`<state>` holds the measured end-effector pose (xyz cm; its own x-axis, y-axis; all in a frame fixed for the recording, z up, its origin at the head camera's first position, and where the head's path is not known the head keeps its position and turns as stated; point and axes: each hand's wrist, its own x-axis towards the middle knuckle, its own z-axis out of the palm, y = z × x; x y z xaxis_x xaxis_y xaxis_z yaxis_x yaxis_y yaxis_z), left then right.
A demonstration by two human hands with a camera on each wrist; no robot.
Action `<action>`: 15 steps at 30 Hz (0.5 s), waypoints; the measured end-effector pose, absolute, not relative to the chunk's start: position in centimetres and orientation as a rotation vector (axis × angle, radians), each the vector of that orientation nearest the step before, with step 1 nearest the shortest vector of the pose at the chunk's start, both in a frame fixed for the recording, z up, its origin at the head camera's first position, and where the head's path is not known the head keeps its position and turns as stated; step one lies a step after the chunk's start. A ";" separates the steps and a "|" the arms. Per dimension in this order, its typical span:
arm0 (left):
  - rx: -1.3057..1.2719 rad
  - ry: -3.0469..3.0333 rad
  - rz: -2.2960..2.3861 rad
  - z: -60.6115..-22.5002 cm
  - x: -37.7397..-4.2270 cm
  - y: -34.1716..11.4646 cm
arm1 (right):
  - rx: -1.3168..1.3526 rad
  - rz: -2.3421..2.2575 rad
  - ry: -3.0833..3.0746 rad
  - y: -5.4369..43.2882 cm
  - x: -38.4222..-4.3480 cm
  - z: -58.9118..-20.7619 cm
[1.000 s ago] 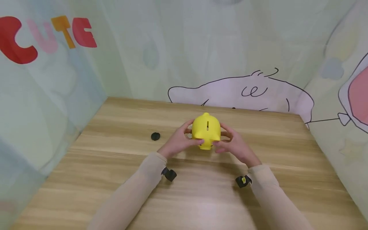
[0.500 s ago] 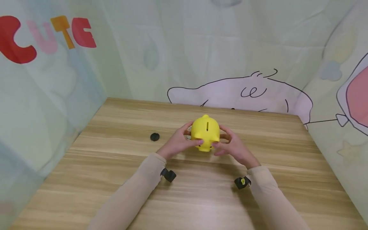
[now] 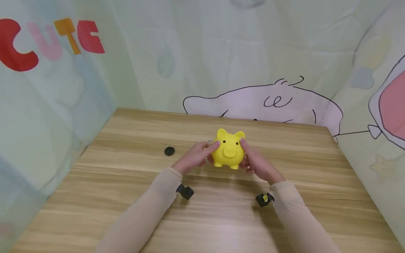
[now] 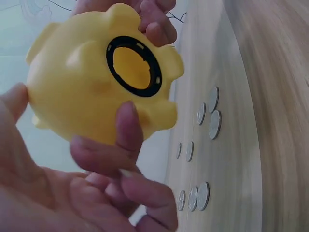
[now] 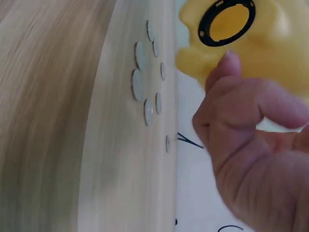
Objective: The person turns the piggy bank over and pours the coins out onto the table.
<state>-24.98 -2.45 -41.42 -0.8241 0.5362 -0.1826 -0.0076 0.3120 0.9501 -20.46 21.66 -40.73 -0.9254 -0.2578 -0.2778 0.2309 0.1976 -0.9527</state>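
Observation:
A yellow piggy bank (image 3: 228, 149) is held up above the table between both hands, its face toward me in the head view. My left hand (image 3: 196, 156) grips its left side, thumb near the eye. On the other side my right hand (image 3: 257, 161) grips it, thumb by the ear. In the left wrist view the piggy bank's (image 4: 82, 87) underside shows a round hole with a black ring (image 4: 153, 72) and no cover in it. Several silver coins (image 4: 215, 124) lie on the table below. A black round plug (image 3: 169, 151) lies left of the hands.
The wood-grain table (image 3: 126, 196) meets a printed cloth backdrop (image 3: 227, 63) at its back and sides. A small black camera (image 3: 186, 192) is strapped at the left wrist and another camera (image 3: 263, 200) at the right.
The piggy bank has tipped back: its slot on top faced me before, and now its face and feet do. Both hands have turned with it. The black plug stays in place.

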 end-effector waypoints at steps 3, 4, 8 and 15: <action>0.476 2.129 1.491 -41.4 -24.9 -2.4 | 0.062 -1.761 2.089 21.3 -20.5 -40.5; 0.474 2.134 1.474 -41.4 -24.9 -2.4 | 0.084 -1.752 2.087 21.2 -20.5 -40.4; 0.461 2.149 1.426 -41.4 -24.9 -2.4 | 0.110 -1.725 2.077 21.0 -20.5 -40.2; 0.441 2.197 1.377 -41.5 -24.9 -2.2 | 0.108 -1.684 2.055 21.2 -20.6 -40.4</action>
